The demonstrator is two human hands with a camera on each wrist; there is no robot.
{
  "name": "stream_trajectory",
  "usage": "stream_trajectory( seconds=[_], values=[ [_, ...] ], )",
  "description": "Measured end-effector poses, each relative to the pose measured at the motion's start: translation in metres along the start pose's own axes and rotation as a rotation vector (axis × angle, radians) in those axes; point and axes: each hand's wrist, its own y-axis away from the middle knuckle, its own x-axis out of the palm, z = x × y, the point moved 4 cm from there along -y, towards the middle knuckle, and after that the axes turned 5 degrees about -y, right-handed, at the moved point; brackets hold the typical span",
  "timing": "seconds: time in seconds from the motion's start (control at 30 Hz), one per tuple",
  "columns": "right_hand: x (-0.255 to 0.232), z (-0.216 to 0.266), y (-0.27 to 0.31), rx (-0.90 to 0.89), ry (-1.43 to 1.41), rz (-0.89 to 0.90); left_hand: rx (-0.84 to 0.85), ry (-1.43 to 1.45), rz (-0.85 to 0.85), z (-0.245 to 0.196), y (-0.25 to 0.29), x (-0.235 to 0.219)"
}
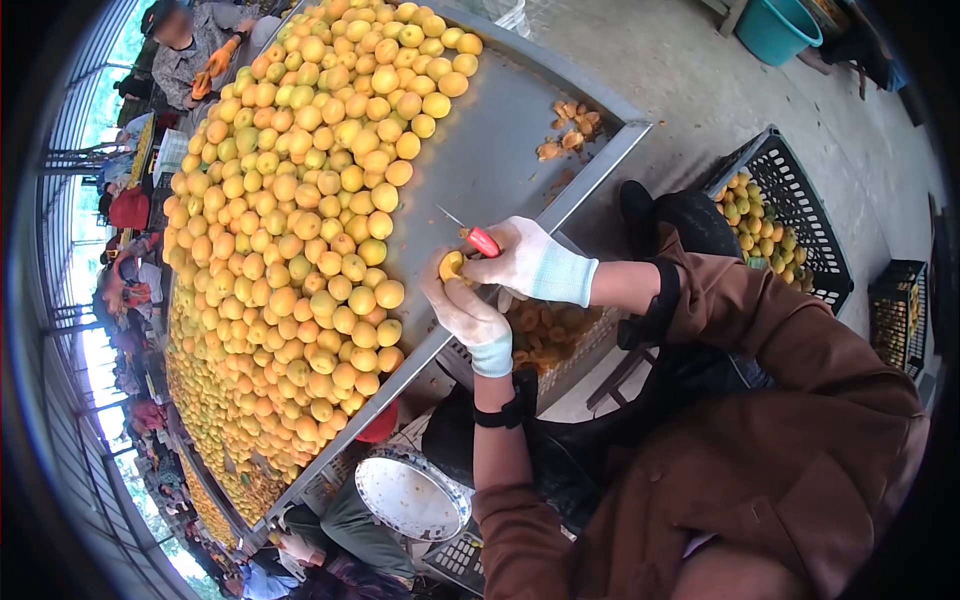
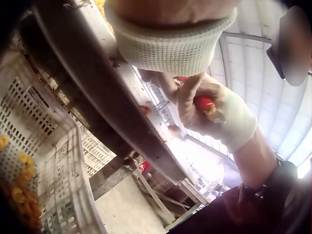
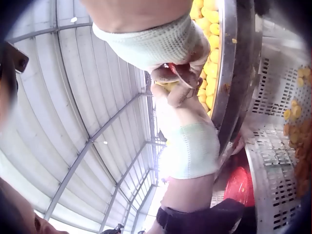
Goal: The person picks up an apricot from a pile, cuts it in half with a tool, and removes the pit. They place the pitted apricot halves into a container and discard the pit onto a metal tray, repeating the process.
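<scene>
Gloved hands: two, left (image 1: 468, 312) and right (image 1: 545, 264). Black wristbands (image 1: 507, 402): two, one per arm. Red-handled knife (image 1: 484, 242): one. Fruit (image 1: 451, 265) at the fingers: one. Heaped fruit (image 1: 300, 200) on the table: too many to tally. Teal tub (image 1: 778, 32): one. Black crates (image 1: 805, 205) at right of head view: two. Round white object (image 1: 412, 495): one. Orange-gloved person (image 1: 187, 55): one; other people (image 1: 130, 290) beyond: several, too blurred to count.

Piled fruit (image 1: 290, 190) lies on a table (image 1: 480, 140) left of the gripped fruit (image 1: 452, 265); 2 crates (image 1: 800, 197) stand right, a basket (image 2: 64, 165) below.
</scene>
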Motion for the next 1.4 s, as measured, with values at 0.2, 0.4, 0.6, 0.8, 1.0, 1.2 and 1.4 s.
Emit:
stream_trajectory(
  seconds=[0.2,0.4,0.6,0.8,1.0,1.2,1.4],
  values=[
    [-0.013,0.006,-0.003,-0.255,0.373,-0.063,-0.334,0.313,-0.097,0.019,0.004,0.000],
    [-0.080,0.044,-0.016,-0.303,0.638,-0.316,-0.410,0.746,0.107,0.031,0.006,-0.027],
    [-0.135,0.043,-0.026,-0.099,1.021,-0.523,-0.352,-0.079,0.741,-0.031,0.020,-0.042],
    [-0.130,0.051,-0.020,-0.287,0.987,-0.675,-0.042,-0.456,0.606,-0.012,-0.008,-0.080],
    [-0.102,0.048,-0.016,-0.388,0.915,-0.628,0.394,-1.356,0.765,0.085,-0.054,-0.059],
    [-0.086,0.050,-0.009,-0.447,0.909,-0.400,0.430,-1.388,0.865,0.096,-0.061,-0.059],
    [-0.078,0.044,-0.010,-0.580,0.627,-0.281,-0.628,0.155,0.311,0.073,-0.054,-0.076]
  ],
)
